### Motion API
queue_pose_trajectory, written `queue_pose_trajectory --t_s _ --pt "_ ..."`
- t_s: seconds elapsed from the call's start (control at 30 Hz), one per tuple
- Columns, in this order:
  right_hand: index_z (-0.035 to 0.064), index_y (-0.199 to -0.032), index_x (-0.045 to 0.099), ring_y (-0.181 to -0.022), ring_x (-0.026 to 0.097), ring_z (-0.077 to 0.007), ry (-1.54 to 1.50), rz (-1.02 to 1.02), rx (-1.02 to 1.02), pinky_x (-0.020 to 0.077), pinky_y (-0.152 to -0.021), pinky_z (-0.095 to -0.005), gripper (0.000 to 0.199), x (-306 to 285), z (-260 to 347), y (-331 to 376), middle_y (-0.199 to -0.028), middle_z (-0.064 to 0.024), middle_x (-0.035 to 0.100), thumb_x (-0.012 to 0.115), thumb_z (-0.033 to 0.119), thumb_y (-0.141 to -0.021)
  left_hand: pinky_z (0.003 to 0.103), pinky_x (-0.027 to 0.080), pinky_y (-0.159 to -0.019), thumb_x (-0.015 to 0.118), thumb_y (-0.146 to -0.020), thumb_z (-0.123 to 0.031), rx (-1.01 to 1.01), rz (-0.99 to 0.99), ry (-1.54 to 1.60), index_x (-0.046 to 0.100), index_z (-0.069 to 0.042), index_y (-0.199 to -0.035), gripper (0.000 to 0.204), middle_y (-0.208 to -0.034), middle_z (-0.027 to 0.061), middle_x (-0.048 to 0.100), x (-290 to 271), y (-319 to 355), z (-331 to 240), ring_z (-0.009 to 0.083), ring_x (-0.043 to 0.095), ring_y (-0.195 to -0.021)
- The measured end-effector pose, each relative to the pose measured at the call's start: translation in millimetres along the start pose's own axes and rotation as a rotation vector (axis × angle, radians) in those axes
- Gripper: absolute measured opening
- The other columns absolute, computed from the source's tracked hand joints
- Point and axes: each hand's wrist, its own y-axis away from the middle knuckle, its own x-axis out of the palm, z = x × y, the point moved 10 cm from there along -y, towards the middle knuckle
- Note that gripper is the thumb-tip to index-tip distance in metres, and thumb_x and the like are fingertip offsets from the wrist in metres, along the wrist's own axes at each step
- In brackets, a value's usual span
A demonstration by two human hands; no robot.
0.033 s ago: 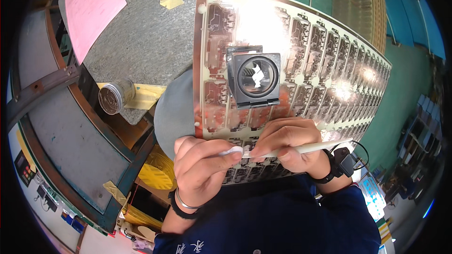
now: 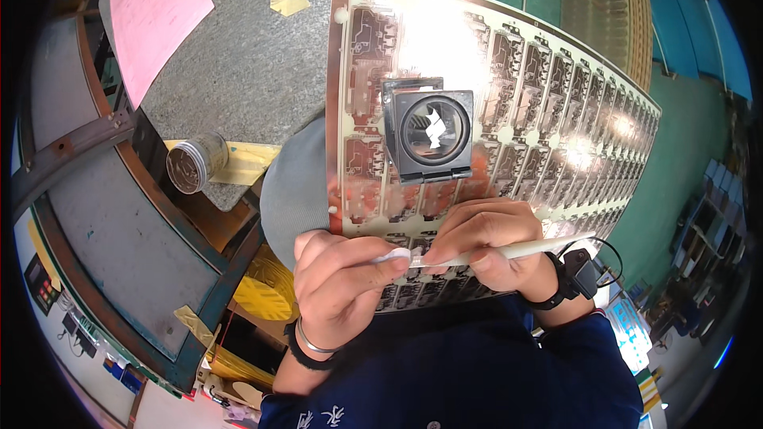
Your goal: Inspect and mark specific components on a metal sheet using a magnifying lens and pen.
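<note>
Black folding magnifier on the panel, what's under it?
The black folding magnifier stands on the patterned circuit panel, whose brown pattern shows around it. The patch directly beneath is covered by the magnifier itself, so I can't make that out.

This looks like a factory workshop where circuit boards are worked on. A big board sheet [image 2: 517, 123], printed with rows of the same circuit, fills the middle, and a black folding magnifier [image 2: 434, 131] stands on it. The tabletop [image 2: 246, 48] is grey, speckled and worn, with a scrap of yellow tape [image 2: 289, 5] stuck on it; a used jar [image 2: 196, 161] lies tilted near its edge. Heavy metal framing [image 2: 75, 145], rusty in places, stands at the left, and a plain green floor [image 2: 675, 167] spreads out at the right.
</note>
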Motion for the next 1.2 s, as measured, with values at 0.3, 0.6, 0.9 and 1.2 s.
queue_pose_trajectory --t_s 0.3,0.6,0.9,1.2 --pt "0.0068 -0.070 0.049 -0.042 0.048 -0.0146 -0.092 -0.383 -0.123 0.0403 -0.040 -0.0255 0.043 -57.9 10.6 12.8 -0.055 -0.0081 0.052 0.039 0.038 -0.097 0.028 0.036 -0.069 0.071 -0.064 -0.006 -0.027 0.026 -0.064 0.070 -0.011 -0.094 0.031 -0.082 -0.0007 0.065 4.1 -2.3 1.3 0.0161 0.054 -0.071" --pt "-0.0005 -0.093 0.048 -0.068 0.056 -0.0143 0.181 -0.413 -0.279 0.0493 -0.062 -0.0268 0.018 -68.7 31.6 -23.2 -0.082 -0.0131 0.058 0.057 0.015 -0.089 0.028 0.036 -0.072 0.068 -0.066 -0.009 -0.026 0.051 -0.174 0.070 -0.011 -0.096 0.030 -0.084 -0.0008 0.063 9.9 -6.2 1.1 0.0166 0.054 -0.075" --pt "-0.0038 -0.095 0.049 -0.078 0.059 -0.0181 0.249 -0.256 -0.359 0.0485 -0.067 -0.0272 0.015 -41.4 25.3 -37.2 -0.086 -0.0122 0.060 0.059 0.002 -0.085 0.032 0.036 -0.074 0.062 -0.067 -0.003 -0.017 0.089 -0.165 0.068 -0.008 -0.091 0.025 -0.084 0.0032 0.065 13.6 -4.7 2.2 0.0202 0.054 -0.075" --pt "-0.0042 -0.092 0.051 -0.080 0.061 -0.0207 0.273 -0.318 -0.310 0.0503 -0.073 -0.0322 0.015 -42.6 23.6 -39.3 -0.083 -0.0129 0.062 0.061 0.003 -0.084 0.032 0.036 -0.074 0.062 -0.066 -0.002 -0.016 0.098 -0.162 0.068 -0.009 -0.091 0.026 -0.084 0.0022 0.065 14.1 -5.8 1.8 0.0198 0.055 -0.074"
